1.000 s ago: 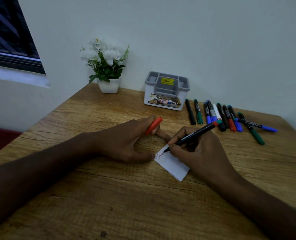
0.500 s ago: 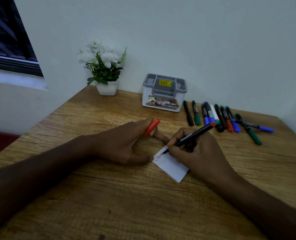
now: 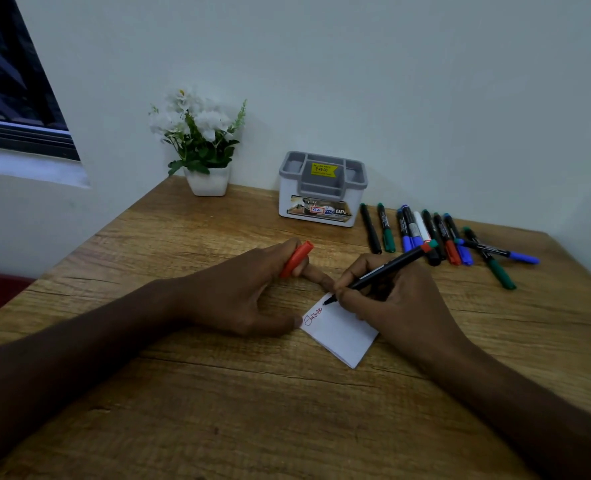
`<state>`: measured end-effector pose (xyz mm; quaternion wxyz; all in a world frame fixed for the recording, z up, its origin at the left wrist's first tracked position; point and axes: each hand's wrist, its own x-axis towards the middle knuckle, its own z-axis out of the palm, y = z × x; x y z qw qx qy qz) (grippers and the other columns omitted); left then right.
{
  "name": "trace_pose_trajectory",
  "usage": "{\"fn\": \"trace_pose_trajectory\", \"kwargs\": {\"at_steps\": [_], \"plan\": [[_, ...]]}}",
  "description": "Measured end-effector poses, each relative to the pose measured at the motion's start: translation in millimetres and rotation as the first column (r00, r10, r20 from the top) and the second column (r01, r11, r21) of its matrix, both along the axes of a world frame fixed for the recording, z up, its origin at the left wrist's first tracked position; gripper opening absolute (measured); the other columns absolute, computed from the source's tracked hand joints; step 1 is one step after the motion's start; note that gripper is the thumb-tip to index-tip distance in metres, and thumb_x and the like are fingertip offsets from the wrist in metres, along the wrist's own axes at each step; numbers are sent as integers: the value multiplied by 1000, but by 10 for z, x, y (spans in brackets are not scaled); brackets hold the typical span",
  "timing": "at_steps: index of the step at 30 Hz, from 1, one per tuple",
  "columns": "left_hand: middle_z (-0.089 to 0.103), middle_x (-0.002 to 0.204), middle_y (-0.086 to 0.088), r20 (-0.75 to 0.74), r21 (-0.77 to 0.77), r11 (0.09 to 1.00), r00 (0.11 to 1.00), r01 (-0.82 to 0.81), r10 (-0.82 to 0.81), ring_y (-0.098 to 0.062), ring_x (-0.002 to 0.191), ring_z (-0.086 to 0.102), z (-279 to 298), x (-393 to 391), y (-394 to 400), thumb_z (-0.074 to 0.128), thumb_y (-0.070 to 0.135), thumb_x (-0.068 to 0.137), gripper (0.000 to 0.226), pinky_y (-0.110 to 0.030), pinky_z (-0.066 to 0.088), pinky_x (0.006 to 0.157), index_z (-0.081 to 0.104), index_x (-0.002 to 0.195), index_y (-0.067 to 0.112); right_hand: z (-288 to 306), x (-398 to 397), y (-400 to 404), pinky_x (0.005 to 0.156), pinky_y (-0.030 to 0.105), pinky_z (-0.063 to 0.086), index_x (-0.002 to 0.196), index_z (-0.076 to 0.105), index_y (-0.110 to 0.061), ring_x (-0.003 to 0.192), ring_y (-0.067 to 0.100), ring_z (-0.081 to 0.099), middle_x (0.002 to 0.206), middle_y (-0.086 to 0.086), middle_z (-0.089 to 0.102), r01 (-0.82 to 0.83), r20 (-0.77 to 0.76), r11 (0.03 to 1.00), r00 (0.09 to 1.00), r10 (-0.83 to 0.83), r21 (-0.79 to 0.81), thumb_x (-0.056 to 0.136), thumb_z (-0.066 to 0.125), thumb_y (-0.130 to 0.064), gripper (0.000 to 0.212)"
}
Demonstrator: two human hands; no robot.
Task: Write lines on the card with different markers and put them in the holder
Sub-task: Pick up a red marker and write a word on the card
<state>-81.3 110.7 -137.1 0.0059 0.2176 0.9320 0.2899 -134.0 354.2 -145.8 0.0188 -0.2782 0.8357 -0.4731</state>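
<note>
Gripping the black marker (image 3: 387, 268) in your right hand (image 3: 396, 306), fingers curled round the barrel, you have its tip on the white card (image 3: 342, 336) right at the end of a short red scribble. Your left hand (image 3: 249, 292) pins the card's left edge with the thumb and holds the red cap (image 3: 297, 258), apparently tucked between the fingers. Grey holder (image 3: 323, 188) sits at the back by the wall, loose markers (image 3: 439, 237) just right of it, flower pot (image 3: 207, 180) left, all on the wooden table (image 3: 218, 410)
</note>
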Motion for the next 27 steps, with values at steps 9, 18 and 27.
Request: {"fn": "trace_pose_trajectory", "kwargs": {"at_steps": [9, 18, 27], "plan": [[56, 110, 20, -16, -5, 1000, 1000, -6, 6, -2, 102, 56, -8, 15, -12, 80, 41, 86, 61, -14, 48, 75, 41, 128, 22, -14, -7, 7, 66, 12, 52, 82, 78, -29, 87, 0, 70, 86, -20, 77, -19, -14, 1000, 1000, 19, 0, 83, 82, -24, 6], [56, 123, 26, -11, -10, 1000, 1000, -7, 7, 2, 112, 54, 5, 17, -12, 80, 43, 86, 72, -19, 50, 85, 38, 139, 19, 8, 36, -4, 70, 40, 57, 87, 80, -28, 78, 14, 71, 82, -10, 79, -77, 32, 996, 996, 79, -54, 93, 77, -32, 7], [58, 113, 14, -11, -55, 998, 1000, -19, 19, -6, 101, 57, 0, 20, -16, 78, 49, 86, 67, -27, 53, 78, 37, 134, 25, -17, 2, 9, 57, 10, 46, 82, 78, -30, 75, -5, 67, 81, -23, 75, -15, -28, 999, 999, 17, 47, 96, 75, -31, 14]]}}
